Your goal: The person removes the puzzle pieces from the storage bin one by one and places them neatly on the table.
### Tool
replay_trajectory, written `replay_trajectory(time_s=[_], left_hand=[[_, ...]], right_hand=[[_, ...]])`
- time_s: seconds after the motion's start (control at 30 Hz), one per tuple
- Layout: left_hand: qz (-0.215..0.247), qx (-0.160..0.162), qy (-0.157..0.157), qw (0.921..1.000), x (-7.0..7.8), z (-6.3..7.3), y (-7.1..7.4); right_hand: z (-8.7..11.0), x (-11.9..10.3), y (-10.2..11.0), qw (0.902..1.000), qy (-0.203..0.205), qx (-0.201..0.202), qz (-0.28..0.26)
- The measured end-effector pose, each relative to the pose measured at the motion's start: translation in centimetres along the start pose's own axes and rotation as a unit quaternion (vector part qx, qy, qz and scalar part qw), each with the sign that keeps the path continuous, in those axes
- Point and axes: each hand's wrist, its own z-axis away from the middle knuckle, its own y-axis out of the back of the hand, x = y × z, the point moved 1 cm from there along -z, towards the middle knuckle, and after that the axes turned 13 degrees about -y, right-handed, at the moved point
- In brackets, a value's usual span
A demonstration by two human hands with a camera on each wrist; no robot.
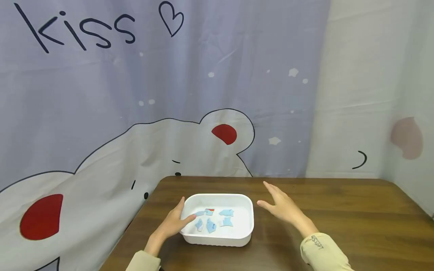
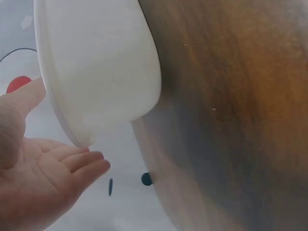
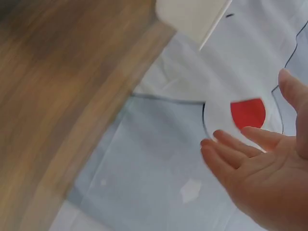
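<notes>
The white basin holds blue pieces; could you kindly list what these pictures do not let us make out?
Head view: fine markings on the blue pieces, too small to make out.
Left wrist view: inside of the white basin, hidden by its wall.
Left wrist view: thumb tip of the left hand, hidden behind that wall.
Right wrist view: most of the white basin, cut off by the top edge.

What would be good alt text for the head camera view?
A white rectangular tub holding six irregular light-blue pieces sits on a brown wood-grain table, with a person's left grip at the tub's left rim, thumb over the inside. The right grip is open, apart from the tub's right side. Behind hangs cartoon-printed fabric lettered "kiss".
</notes>
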Motion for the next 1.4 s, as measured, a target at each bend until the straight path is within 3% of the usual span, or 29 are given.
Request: replay_trajectory(time_s=[0.27,0.37,0.57,0.67,0.8,0.9,1.1,1.4], left_hand=[[0.009,0.029,-0.002,0.9995,-0.4,0.0,0.7],[0.014,0.037,-0.001,0.9992,-0.6,0.4,0.7],[0.039,0.038,-0.007,0.9985,-1.1,1.0,0.1],[0.080,0.036,-0.018,0.9960,-1.3,1.0,0.0],[0.177,0.020,-0.033,0.9834,-2.1,1.5,-0.3],[0.226,0.002,-0.031,0.9736,-2.4,2.1,-0.9],[0.249,-0.015,-0.026,0.9682,-2.6,2.2,-1.4],[0.248,-0.008,-0.002,0.9688,-4.0,3.0,-0.7]], right_hand=[[-2.3,-2.7,-2.9,0.9912,0.099,-0.035,-0.080],[-2.8,-3.3,-4.3,0.9873,0.112,-0.058,-0.097],[-3.2,-4.0,-7.0,0.9768,0.073,-0.135,-0.149],[-3.4,-4.3,-8.4,0.9710,0.046,-0.173,-0.159],[-3.4,-4.3,-10.6,0.9762,0.016,-0.165,-0.140],[-3.2,-3.7,-11.6,0.9808,0.011,-0.149,-0.126],[-3.4,-3.2,-12.3,0.9854,0.005,-0.130,-0.111],[-3.9,-4.1,-13.9,0.9879,-0.018,-0.124,-0.092]])
